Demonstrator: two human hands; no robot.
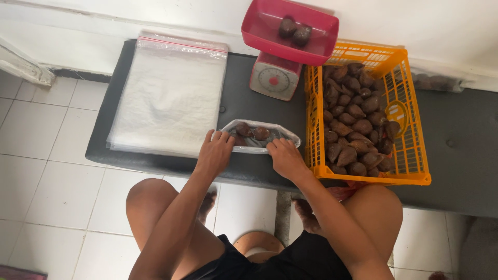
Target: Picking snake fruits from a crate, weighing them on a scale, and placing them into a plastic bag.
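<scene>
A small clear plastic bag (259, 136) with a few brown scaly fruits inside lies on the dark grey bench (456, 150). My left hand (214, 153) grips the bag's near left edge. My right hand (285, 157) holds its near right edge, close to the orange crate (410, 150). Both hands pinch the bag's opening side.
The orange plastic crate holds several brown fruits (353, 124). A small kitchen scale (274, 78) with a red tray (259, 39) carries two fruits (294, 31). A stack of clear zip bags (168, 93) lies at left. White floor tiles (46, 171) surround my knees.
</scene>
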